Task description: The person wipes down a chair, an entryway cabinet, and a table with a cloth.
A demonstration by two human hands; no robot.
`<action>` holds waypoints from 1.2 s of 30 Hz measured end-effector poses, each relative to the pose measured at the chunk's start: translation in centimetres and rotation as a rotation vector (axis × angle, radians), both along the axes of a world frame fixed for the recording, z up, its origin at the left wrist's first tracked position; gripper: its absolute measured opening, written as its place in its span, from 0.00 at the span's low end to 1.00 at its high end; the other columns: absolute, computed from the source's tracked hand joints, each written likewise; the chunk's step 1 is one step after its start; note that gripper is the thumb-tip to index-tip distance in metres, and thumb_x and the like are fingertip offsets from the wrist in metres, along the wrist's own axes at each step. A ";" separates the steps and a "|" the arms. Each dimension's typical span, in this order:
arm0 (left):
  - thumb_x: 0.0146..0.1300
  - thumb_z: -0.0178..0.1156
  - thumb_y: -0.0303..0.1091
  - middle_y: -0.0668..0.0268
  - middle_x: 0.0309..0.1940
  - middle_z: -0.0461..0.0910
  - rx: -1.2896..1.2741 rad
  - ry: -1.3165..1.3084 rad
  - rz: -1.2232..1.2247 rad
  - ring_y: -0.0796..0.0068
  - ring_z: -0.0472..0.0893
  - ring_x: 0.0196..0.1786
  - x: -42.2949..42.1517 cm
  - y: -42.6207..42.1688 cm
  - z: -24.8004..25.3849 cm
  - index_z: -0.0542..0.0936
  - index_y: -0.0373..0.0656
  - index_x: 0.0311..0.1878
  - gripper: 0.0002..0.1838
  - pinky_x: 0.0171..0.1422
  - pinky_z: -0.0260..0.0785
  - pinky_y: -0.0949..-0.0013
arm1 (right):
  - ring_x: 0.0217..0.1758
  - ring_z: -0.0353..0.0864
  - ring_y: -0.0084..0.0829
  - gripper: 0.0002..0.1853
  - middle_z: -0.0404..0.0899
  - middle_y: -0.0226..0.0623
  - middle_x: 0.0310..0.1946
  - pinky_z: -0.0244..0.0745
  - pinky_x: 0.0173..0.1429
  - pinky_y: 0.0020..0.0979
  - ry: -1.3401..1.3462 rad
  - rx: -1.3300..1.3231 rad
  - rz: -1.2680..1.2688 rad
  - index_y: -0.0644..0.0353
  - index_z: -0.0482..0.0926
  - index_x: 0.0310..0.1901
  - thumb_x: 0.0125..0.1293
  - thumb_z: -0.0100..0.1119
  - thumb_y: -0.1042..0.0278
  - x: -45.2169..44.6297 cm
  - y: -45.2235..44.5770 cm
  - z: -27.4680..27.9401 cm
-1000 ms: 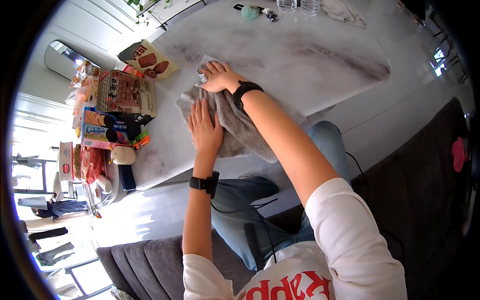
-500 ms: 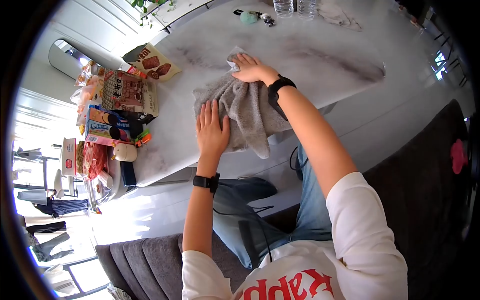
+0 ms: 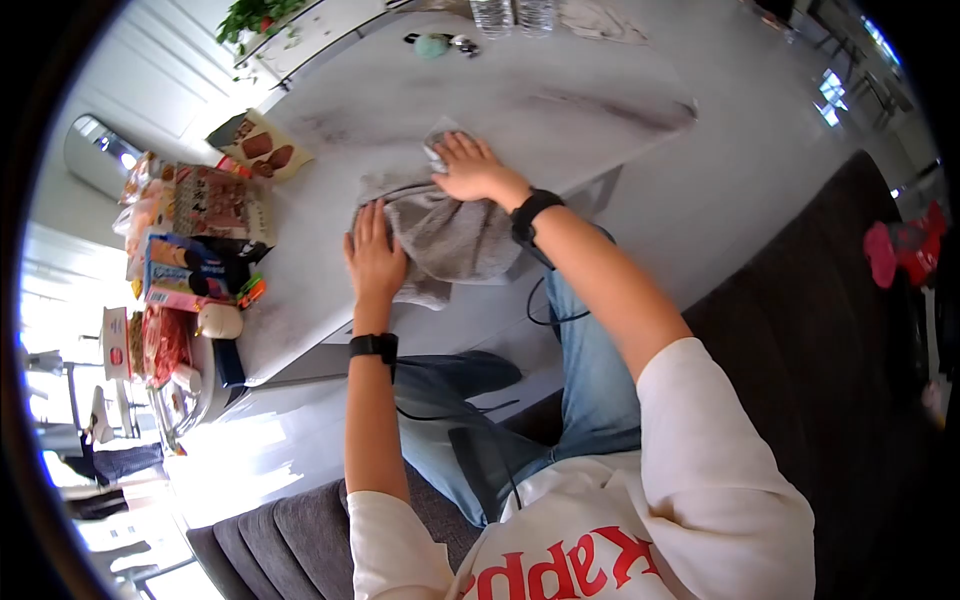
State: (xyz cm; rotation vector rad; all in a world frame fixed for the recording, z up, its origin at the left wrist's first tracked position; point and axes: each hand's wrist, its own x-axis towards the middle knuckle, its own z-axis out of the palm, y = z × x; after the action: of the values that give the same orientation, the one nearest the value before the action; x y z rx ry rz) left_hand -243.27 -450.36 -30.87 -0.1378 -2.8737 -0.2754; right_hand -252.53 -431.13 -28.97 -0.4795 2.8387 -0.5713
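Note:
A crumpled grey-beige towel [image 3: 462, 243] lies at the near edge of the marble-patterned table [image 3: 330, 235], part of it drooping over the edge. My left hand [image 3: 378, 262] rests flat on the towel's left side, fingers stretched forward. At the towel's far side, my right hand [image 3: 468, 168] presses down with its fingers extended. Under and beyond those fingertips shows a thin pale piece [image 3: 436, 132], perhaps a wipe or a corner of cloth; its kind is unclear. Neither hand is wrapped around anything.
Snack packages [image 3: 220, 203], boxes [image 3: 178, 270] and a small cream-coloured container [image 3: 219, 321] crowd the table's left end. At the far side stand clear plastic bottles [image 3: 492, 17] near a mint-green item [image 3: 432, 44]. A dark sofa [image 3: 790, 290] curves around me.
The view has shifted, and the table's contents appear further left. The towel's long hanging fold has changed into a broader, rounder drape. Both hands stay flat on it.

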 end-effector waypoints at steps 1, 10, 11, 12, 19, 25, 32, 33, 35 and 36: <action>0.61 0.46 0.38 0.68 0.69 0.56 -0.007 -0.005 0.002 0.71 0.51 0.72 0.0 0.1 0.0 0.55 0.54 0.69 0.31 0.73 0.37 0.51 | 0.76 0.28 0.36 0.34 0.33 0.38 0.73 0.25 0.74 0.40 0.017 0.000 -0.017 0.54 0.44 0.71 0.68 0.32 0.46 0.6 -0.2 -0.1; 0.62 0.46 0.41 0.70 0.70 0.54 -0.029 0.000 0.020 0.72 0.50 0.73 0.0 -0.1 -0.2 0.55 0.53 0.70 0.31 0.71 0.36 0.44 | 0.75 0.38 0.43 0.34 0.44 0.49 0.70 0.28 0.74 0.46 0.335 -0.019 -0.153 0.63 0.54 0.67 0.64 0.42 0.50 7.6 -5.3 -2.2; 0.62 0.45 0.42 0.69 0.70 0.55 -0.021 -0.001 0.010 0.71 0.50 0.73 0.1 -0.2 -0.2 0.55 0.52 0.69 0.31 0.71 0.36 0.44 | 0.75 0.38 0.43 0.34 0.44 0.50 0.70 0.28 0.74 0.45 0.350 -0.012 -0.162 0.63 0.55 0.67 0.64 0.43 0.51 7.8 -5.7 -2.3; 0.63 0.45 0.43 0.68 0.69 0.55 -0.012 -0.001 0.000 0.71 0.50 0.73 0.1 -0.4 -0.3 0.55 0.51 0.69 0.31 0.71 0.36 0.45 | 0.74 0.39 0.42 0.33 0.46 0.49 0.70 0.30 0.74 0.45 0.359 -0.027 -0.136 0.63 0.55 0.66 0.64 0.43 0.52 7.9 -5.7 -2.4; 0.63 0.44 0.46 0.63 0.69 0.56 0.005 0.032 -0.035 0.67 0.51 0.73 0.0 -0.7 -0.6 0.55 0.47 0.69 0.32 0.72 0.36 0.48 | 0.74 0.42 0.39 0.31 0.48 0.46 0.70 0.36 0.74 0.42 0.378 -0.053 0.092 0.61 0.57 0.66 0.64 0.43 0.55 6.0 -5.3 -2.2; 0.60 0.46 0.44 0.59 0.68 0.57 0.116 0.045 0.008 0.65 0.52 0.72 0.0 -0.7 -0.5 0.56 0.41 0.68 0.34 0.73 0.37 0.53 | 0.74 0.41 0.38 0.32 0.47 0.42 0.71 0.35 0.74 0.43 0.292 0.013 0.214 0.57 0.55 0.68 0.64 0.43 0.53 2.2 -6.9 -2.0; 0.57 0.49 0.38 0.56 0.65 0.61 0.153 0.180 0.084 0.62 0.58 0.69 -0.2 -0.9 -1.1 0.59 0.38 0.66 0.32 0.73 0.40 0.57 | 0.75 0.37 0.39 0.32 0.43 0.41 0.72 0.30 0.74 0.45 0.195 0.002 0.208 0.54 0.53 0.69 0.65 0.42 0.52 -1.9 -10.4 -2.0; 0.56 0.49 0.36 0.56 0.64 0.62 0.184 0.206 0.081 0.62 0.58 0.69 -0.1 -0.8 -1.1 0.61 0.37 0.65 0.31 0.73 0.41 0.56 | 0.75 0.36 0.38 0.32 0.42 0.40 0.72 0.29 0.74 0.44 0.162 0.009 0.206 0.53 0.52 0.69 0.66 0.41 0.52 -2.2 -10.7 -1.7; 0.57 0.47 0.33 0.55 0.62 0.65 0.267 0.270 0.061 0.60 0.62 0.66 0.1 -0.7 -0.6 0.64 0.36 0.62 0.28 0.71 0.44 0.56 | 0.75 0.34 0.38 0.32 0.40 0.40 0.72 0.27 0.74 0.44 0.135 0.018 0.217 0.53 0.50 0.69 0.66 0.40 0.51 -2.9 -11.1 -1.6; 0.59 0.46 0.33 0.54 0.60 0.67 0.319 0.307 0.046 0.59 0.64 0.64 0.3 -0.7 -0.4 0.65 0.36 0.61 0.26 0.70 0.46 0.56 | 0.76 0.33 0.38 0.32 0.40 0.40 0.72 0.27 0.74 0.43 0.128 0.023 0.219 0.53 0.50 0.70 0.66 0.39 0.51 -3.2 -11.4 -1.5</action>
State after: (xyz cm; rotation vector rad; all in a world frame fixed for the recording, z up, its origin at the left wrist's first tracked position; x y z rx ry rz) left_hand -243.00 -451.05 -31.25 -0.0493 -2.4888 -0.6376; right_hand -255.78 -442.52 -30.49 -0.8373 2.8555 -0.4809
